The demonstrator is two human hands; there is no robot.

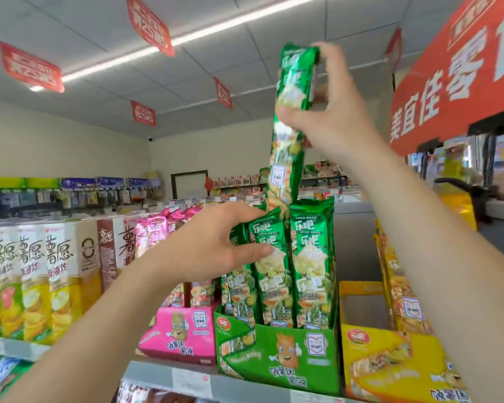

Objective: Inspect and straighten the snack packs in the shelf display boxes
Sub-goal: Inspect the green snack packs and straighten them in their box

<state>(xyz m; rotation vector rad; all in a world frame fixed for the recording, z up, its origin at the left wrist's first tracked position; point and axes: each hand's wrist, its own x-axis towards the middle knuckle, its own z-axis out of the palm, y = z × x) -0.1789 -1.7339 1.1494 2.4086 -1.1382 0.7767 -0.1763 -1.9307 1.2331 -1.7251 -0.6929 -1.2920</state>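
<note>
A green display box [277,359] stands on the top shelf with several tall green snack packs [312,266] upright in it. My right hand [332,112] grips one long green pack [291,117] near its top and holds it raised, its lower end still among the others. My left hand [216,245] reaches in from the left, its thumb and fingers spread against the front packs at the left of the box. Whether the left fingers close round a pack is hidden.
A pink display box [181,335] sits left of the green one, a yellow box [390,367] right of it with packs at its right side only. Tall boxed chips [41,280] fill the shelf further left. A red banner [460,74] hangs at the upper right.
</note>
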